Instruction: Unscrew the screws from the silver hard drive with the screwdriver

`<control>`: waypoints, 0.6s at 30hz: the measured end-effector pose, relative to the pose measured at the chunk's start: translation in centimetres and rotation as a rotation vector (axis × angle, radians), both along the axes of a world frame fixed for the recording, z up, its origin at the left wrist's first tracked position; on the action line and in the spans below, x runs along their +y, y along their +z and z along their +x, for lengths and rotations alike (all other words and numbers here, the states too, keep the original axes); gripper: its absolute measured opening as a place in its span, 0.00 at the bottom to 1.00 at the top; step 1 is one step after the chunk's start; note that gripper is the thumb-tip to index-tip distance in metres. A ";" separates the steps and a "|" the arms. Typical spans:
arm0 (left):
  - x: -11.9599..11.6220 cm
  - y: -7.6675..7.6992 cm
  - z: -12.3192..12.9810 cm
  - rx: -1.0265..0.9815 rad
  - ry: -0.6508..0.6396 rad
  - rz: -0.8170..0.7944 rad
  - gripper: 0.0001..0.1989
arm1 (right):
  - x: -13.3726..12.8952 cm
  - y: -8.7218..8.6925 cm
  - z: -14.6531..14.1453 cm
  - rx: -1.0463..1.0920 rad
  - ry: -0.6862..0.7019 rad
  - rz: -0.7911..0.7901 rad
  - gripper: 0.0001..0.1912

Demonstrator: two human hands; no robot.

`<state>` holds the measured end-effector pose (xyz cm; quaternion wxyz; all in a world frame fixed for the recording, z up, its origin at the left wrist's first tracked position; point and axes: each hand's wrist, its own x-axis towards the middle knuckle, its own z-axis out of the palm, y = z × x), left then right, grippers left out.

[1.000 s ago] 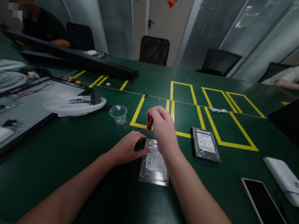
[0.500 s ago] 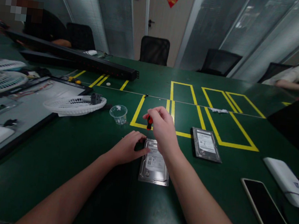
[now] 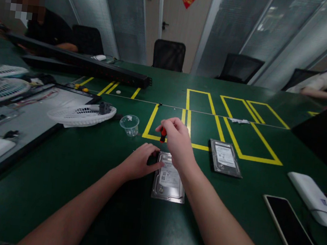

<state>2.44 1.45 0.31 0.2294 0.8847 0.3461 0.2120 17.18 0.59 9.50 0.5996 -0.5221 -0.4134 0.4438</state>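
Note:
A silver hard drive (image 3: 168, 182) with a white label lies flat on the green table in front of me. My left hand (image 3: 141, 157) grips its far left corner, thumb on the top face and fingers along the edge. Above that same corner, my right hand (image 3: 178, 138) is closed around a red and black screwdriver (image 3: 163, 134), held upright with its tip down. The tip is too small to make out against the drive. My right wrist covers part of the drive's right side.
A second hard drive (image 3: 226, 158) lies to the right, with a phone (image 3: 295, 236) and a white power bank (image 3: 314, 198) beyond it. Left stand a clear plastic cup (image 3: 129, 125), a white fan grille (image 3: 81, 114) and a large panel (image 3: 33, 123). Two people sit across the table.
My right hand and the screwdriver have shifted very slightly. The left hand and the hard drive stay in place.

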 end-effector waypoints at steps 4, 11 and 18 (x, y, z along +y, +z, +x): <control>0.0 0.1 0.0 0.004 -0.005 0.003 0.11 | 0.0 -0.1 0.2 -0.065 0.001 0.059 0.09; 0.1 -0.1 0.0 -0.001 -0.001 0.011 0.12 | -0.2 0.1 0.1 -0.086 0.013 0.099 0.10; 0.0 -0.1 0.0 -0.008 -0.011 0.010 0.11 | -0.1 0.0 -0.1 0.020 -0.004 0.031 0.09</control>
